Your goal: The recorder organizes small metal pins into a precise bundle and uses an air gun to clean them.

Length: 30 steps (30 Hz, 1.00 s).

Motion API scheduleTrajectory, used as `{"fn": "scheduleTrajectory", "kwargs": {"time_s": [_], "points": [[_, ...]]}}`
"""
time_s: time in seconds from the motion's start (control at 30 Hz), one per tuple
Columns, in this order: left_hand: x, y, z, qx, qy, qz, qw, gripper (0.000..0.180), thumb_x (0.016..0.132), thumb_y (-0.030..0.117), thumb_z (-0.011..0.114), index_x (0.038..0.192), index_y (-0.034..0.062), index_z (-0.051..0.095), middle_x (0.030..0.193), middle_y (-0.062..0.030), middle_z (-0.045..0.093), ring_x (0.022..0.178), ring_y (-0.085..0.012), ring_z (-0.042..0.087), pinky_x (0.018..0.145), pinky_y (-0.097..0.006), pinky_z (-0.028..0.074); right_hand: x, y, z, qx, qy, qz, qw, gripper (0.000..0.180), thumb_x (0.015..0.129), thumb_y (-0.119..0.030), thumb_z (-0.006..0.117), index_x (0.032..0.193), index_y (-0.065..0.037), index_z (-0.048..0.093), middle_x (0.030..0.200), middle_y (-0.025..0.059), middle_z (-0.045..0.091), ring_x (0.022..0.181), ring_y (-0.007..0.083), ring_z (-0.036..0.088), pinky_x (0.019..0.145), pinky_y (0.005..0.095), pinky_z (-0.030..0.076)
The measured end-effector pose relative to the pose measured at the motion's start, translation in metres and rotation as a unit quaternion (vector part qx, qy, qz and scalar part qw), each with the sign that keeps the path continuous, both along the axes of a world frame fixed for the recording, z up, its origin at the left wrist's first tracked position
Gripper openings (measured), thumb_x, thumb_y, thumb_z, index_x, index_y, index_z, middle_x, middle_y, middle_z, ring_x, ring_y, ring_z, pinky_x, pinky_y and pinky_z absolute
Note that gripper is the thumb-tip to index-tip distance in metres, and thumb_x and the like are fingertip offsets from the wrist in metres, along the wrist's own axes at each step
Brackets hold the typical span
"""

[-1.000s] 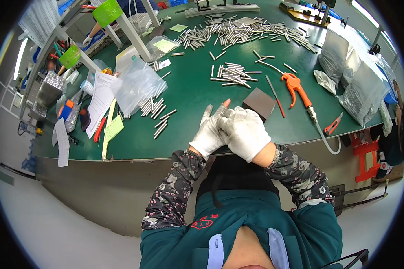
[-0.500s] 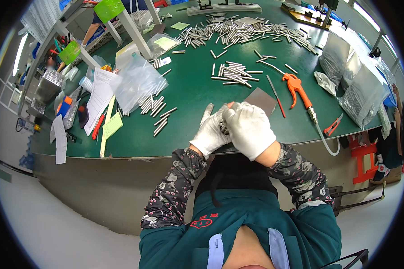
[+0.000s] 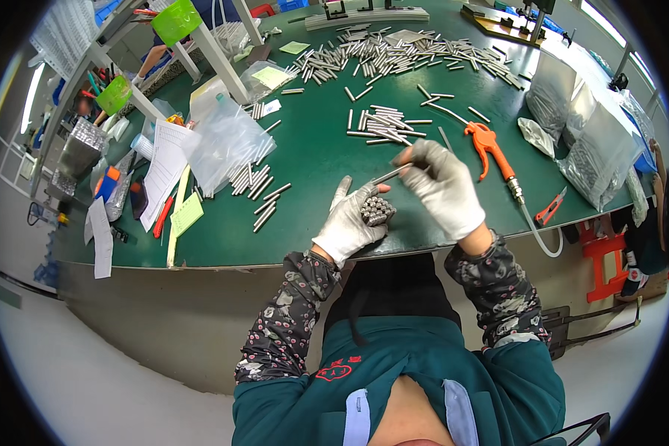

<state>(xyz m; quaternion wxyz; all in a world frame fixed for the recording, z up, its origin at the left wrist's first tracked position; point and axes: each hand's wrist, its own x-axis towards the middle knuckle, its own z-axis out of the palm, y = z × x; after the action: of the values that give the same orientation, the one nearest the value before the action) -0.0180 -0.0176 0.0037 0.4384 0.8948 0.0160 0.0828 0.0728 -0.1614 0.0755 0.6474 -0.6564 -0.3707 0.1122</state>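
My left hand (image 3: 347,219), in a white glove with bare fingertips, is closed around a bundle of short metal pins (image 3: 377,211), their round ends facing up. Just above and to the right, my right hand (image 3: 446,189), gloved the same way and slightly blurred, pinches a single metal pin (image 3: 389,175) that slants toward the left hand's fingers. Beyond the hands lies a small group of loose pins (image 3: 385,123) on the green table (image 3: 312,149). My right hand largely covers a grey plate and a thin tool lying there.
A large heap of pins (image 3: 401,56) spreads across the back. An orange air blow gun (image 3: 490,149) with its hose and a red cutter (image 3: 550,208) lie to the right, near bagged goods (image 3: 602,156). More pins (image 3: 253,182), a plastic bag (image 3: 227,145) and papers (image 3: 167,160) lie left.
My right hand has moved right, away from the left, and now shows a single pin in its fingers. The bundle in my left hand has come into plain view.
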Motion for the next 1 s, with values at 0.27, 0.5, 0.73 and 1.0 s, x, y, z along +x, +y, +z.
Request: {"fn": "scheduleTrajectory", "kwargs": {"time_s": [0.27, 0.5, 0.73, 1.0], "points": [[-0.001, 0.001, -0.005, 0.025, -0.078, 0.005, 0.997, 0.062, 0.061, 0.015, 0.068, 0.117, 0.0057, 0.043, 0.102, 0.0015, 0.058, 0.100, -0.0119, 0.052, 0.108, -0.039, 0.007, 0.002, -0.015, -0.047, -0.013, 0.180, 0.028, 0.983, 0.014, 0.082, -0.004, 0.052, 0.097, -0.003, 0.053, 0.088, 0.0039, 0.061, 0.063, 0.0051, 0.056, 0.044, 0.0147, 0.040], [-0.001, 0.007, -0.012, 0.023, -0.082, -0.016, 0.996, 0.068, 0.061, 0.012, 0.068, 0.121, 0.0056, 0.038, 0.112, -0.0005, 0.054, 0.103, -0.0134, 0.052, 0.108, -0.040, 0.007, -0.008, -0.009, -0.065, -0.045, 0.228, 0.043, 0.972, 0.025, 0.080, -0.001, 0.054, 0.105, 0.002, 0.052, 0.091, 0.0071, 0.059, 0.068, 0.0087, 0.057, 0.048, 0.0172, 0.044], [-0.003, 0.004, -0.006, 0.048, -0.093, -0.013, 0.994, 0.068, 0.060, 0.011, 0.069, 0.121, 0.0076, 0.039, 0.112, -0.0025, 0.054, 0.107, -0.0168, 0.049, 0.107, -0.041, 0.009, -0.007, -0.003, -0.074, -0.036, 0.215, 0.016, 0.976, 0.015, 0.078, -0.006, 0.056, 0.092, -0.003, 0.060, 0.068, 0.0002, 0.058, 0.045, 0.0028, 0.045, 0.039, 0.0171, 0.035], [-0.001, 0.006, -0.006, 0.044, -0.061, -0.005, 0.997, 0.061, 0.059, 0.011, 0.067, 0.116, 0.0074, 0.044, 0.102, -0.0020, 0.057, 0.102, -0.0170, 0.051, 0.107, -0.039, 0.010, -0.009, -0.004, -0.069, -0.047, 0.225, 0.021, 0.973, 0.014, 0.077, -0.007, 0.057, 0.089, -0.002, 0.060, 0.068, 0.0007, 0.058, 0.046, 0.0032, 0.045, 0.041, 0.0180, 0.037]]}}
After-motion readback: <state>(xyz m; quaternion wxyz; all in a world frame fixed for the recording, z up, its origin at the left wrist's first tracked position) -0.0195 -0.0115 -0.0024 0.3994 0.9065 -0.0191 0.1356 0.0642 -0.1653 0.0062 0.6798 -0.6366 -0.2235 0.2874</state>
